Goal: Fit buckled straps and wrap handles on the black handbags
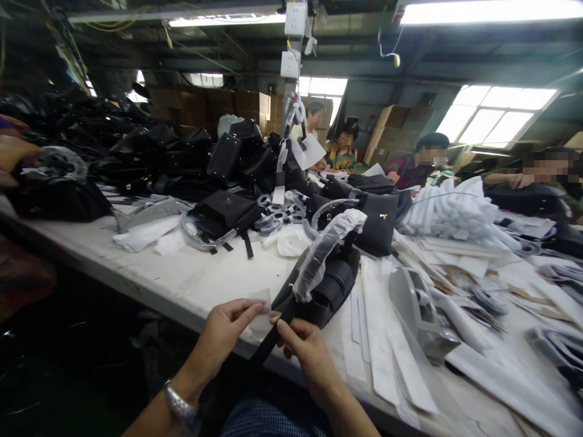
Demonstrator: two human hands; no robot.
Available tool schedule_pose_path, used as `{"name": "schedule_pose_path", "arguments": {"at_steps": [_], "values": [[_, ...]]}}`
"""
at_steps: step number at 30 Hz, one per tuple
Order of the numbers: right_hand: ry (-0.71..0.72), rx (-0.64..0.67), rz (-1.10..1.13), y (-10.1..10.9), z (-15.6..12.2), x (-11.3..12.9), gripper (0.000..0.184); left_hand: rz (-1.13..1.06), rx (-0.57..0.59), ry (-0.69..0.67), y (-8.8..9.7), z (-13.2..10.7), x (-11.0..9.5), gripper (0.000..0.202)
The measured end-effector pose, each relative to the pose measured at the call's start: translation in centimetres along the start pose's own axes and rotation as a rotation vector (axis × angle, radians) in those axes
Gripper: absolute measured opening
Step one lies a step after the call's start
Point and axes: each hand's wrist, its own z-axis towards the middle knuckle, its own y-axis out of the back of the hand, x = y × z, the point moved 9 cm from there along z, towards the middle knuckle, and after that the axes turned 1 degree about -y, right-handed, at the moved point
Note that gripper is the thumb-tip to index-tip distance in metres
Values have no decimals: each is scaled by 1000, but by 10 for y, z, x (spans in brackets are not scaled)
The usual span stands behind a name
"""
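A black handbag (330, 285) lies at the near edge of the white table (191, 282), its handle wrapped in clear plastic film (325, 246). A black strap (273, 337) runs from the bag down toward me. My left hand (228, 334), with a metal watch on the wrist, pinches a small translucent piece of film (262, 301) against the strap. My right hand (305, 349) grips the strap just beside it, fingers closed on it.
Heaps of black bags (136, 145) cover the far left of the table. White paper strips (387, 358) and wrappers (449, 209) lie to the right, near a grey tape dispenser (421, 312). Several people sit across the table. Cardboard boxes stand at the back.
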Motion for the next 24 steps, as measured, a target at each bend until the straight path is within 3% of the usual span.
{"name": "schedule_pose_path", "arguments": {"at_steps": [5,11,15,24], "values": [[-32,-20,157,4,0,-4,35,309,89,0,26,-12,3,24],[-7,-166,502,3,4,-16,26,355,235,106,33,-30,32,23],[15,-184,511,1,9,-15,24,318,304,171,33,-35,43,22],[15,-170,471,3,12,-15,25,241,381,181,28,-37,40,19]]}}
